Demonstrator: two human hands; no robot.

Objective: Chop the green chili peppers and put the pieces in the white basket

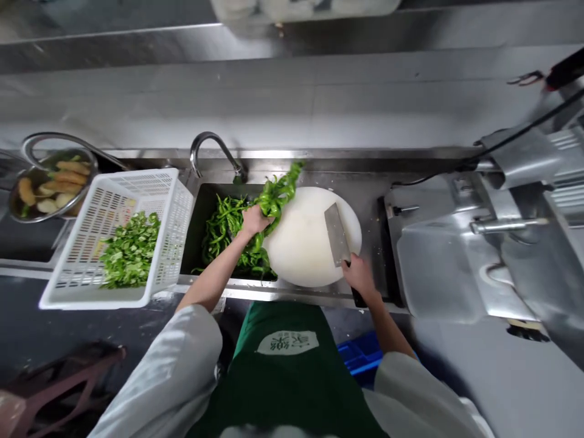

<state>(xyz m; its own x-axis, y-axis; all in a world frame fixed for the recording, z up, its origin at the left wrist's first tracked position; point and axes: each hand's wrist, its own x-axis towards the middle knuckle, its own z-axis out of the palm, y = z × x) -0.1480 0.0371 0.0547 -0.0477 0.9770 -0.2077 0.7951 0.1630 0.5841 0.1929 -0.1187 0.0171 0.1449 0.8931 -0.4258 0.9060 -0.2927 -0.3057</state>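
A bunch of long green peppers (279, 193) is gripped in my left hand (256, 220), between the sink and the left edge of a round white cutting board (303, 243). Under that hand, more green peppers (223, 228) fill much of the sink basin. My right hand (359, 275) is closed around the handle of a cleaver (337, 234). Its broad blade lies over the right part of the board, pointing away from me. My fingers hide part of the handle.
A white plastic basket (162, 267) with chopped green pieces (130, 249) stands left of the sink. Behind the sink rises a curved faucet (216, 139). A metal bowl (50, 214) of vegetables is far left; a metal slicing machine (493, 243) stands right.
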